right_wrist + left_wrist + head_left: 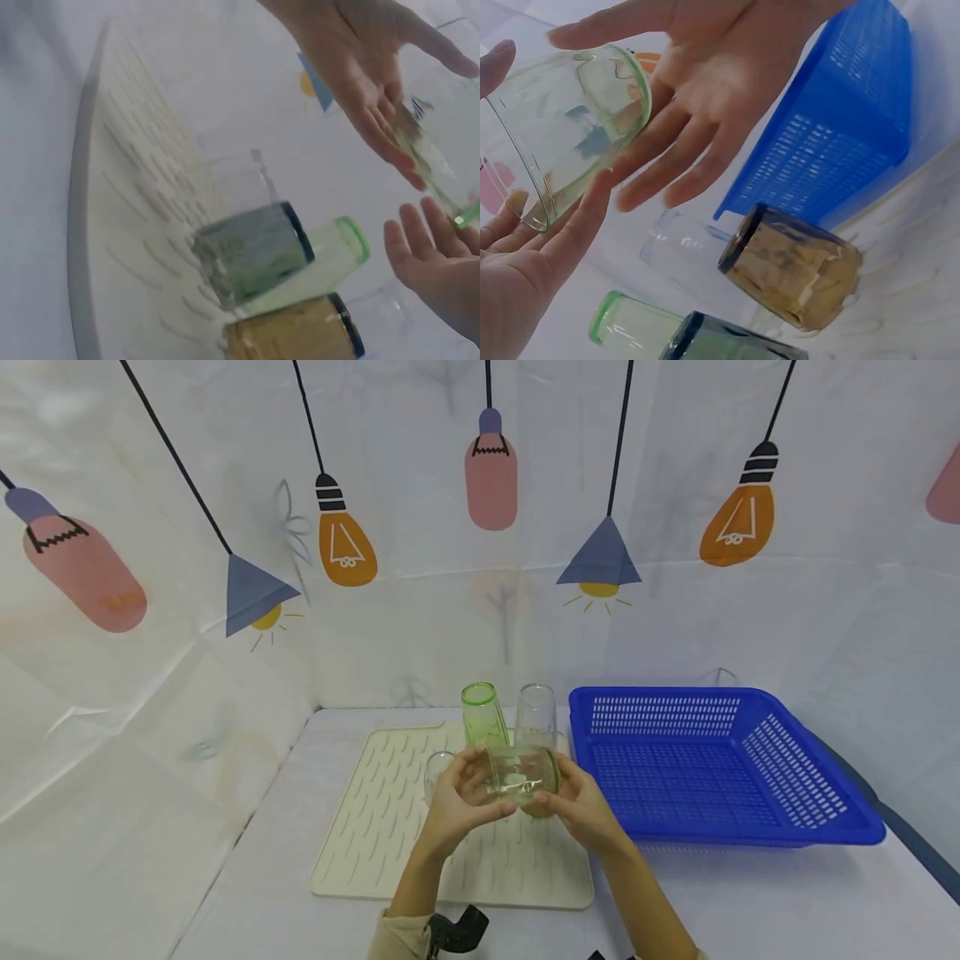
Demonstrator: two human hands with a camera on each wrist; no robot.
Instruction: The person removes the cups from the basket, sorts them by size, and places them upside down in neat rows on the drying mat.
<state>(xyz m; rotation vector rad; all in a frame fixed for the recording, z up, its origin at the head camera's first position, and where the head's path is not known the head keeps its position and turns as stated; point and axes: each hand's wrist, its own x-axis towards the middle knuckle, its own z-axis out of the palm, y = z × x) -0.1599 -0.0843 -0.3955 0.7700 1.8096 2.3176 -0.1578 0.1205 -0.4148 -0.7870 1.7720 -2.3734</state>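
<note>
Above the drying mat (pixel 352 860), a clear, faintly green drinking glass (pixel 521 775) lies on its side between both hands. My left hand (pixel 459 810) holds its left end, thumb in front and fingers behind. At the other end, the thumb and fingers of my right hand (pixel 588 810) hold the glass near its green edge. Behind it on the mat stand a bright green glass (pixel 483 718) and a tall clear glass (pixel 536 718). An amber glass (pixel 795 270) and a smoky dark glass (pixel 255 255) show in the wrist views, mostly hidden by the hands in the head view.
A blue plastic basket (pixel 720 839) with slotted walls stands just right of the mat. Another clear glass (pixel 435 768) shows beside my left hand. A white sheet printed with lamps (pixel 420 635) hangs behind the white-covered table (pixel 247 893).
</note>
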